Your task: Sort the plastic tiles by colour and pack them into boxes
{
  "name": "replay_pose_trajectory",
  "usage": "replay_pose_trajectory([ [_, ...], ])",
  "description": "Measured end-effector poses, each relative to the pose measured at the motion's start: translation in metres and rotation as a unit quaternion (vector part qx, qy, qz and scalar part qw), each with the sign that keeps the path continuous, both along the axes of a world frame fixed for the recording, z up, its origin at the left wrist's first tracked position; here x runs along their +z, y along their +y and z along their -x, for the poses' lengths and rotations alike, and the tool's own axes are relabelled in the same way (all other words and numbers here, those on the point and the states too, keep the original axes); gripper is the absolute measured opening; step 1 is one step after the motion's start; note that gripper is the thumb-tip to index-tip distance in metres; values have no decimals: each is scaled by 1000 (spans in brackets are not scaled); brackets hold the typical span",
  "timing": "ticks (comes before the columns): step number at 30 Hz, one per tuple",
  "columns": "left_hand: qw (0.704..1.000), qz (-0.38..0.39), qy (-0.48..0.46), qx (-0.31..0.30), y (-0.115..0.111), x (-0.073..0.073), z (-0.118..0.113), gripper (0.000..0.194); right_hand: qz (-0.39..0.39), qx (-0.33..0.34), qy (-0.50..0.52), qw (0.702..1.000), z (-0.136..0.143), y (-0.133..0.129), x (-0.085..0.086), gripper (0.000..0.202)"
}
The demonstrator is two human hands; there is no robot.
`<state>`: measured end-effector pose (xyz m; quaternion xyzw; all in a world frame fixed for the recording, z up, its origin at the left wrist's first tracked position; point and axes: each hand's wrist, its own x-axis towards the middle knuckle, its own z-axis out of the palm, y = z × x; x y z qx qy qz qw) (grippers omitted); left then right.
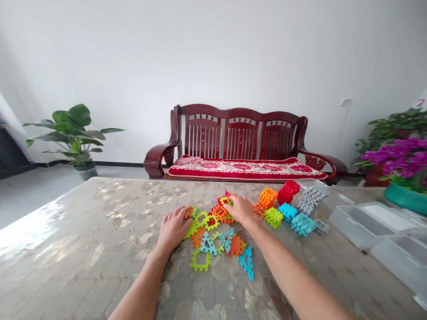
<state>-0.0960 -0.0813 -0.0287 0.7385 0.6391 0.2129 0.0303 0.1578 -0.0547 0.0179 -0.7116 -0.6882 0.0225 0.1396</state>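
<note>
A loose pile of plastic interlocking tiles lies on the table between my hands. At its left edge my left hand [174, 229] rests with fingers stretched out, against green and orange tiles. My right hand [240, 209] is at the far right of the pile, fingertips closed on a yellow-green interlocking tile [227, 201]. Nearer to me are a yellow-green square tile [200, 268], a blue triangular tile [246, 263] and an orange tile [236, 245]. Right of my right hand stand sorted stacks: an orange stack [267, 197], a red stack [288, 192] and a green stack [273, 217].
Blue stacks [302, 224] and grey stacks [312, 201] stand farther right. Clear plastic boxes [362, 224] line the table's right side, near a teal flower pot [405, 198]. Beyond the patterned table [110, 249] is a wooden bench [240, 133]; a potted plant [75, 133] stands left.
</note>
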Motion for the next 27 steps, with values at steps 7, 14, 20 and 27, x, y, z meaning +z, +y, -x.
replay_pose_trajectory([
  [7, 1000, 4, -5, -4, -1, 2, -1, 42, 53, -51, 24, 997, 17, 14, 6, 42],
  [14, 1000, 4, -6, -8, 0, 1, 0, 43, -3, -38, -24, 999, 17, 11, -3, 39],
  [20, 1000, 9, -5, -7, 0, 1, 0, 43, -59, -4, 25, 998, 6, 7, -14, 39],
  [27, 1000, 12, 4, -8, -1, 4, 0, 43, -110, -9, 253, 961, -20, 4, -18, 23],
])
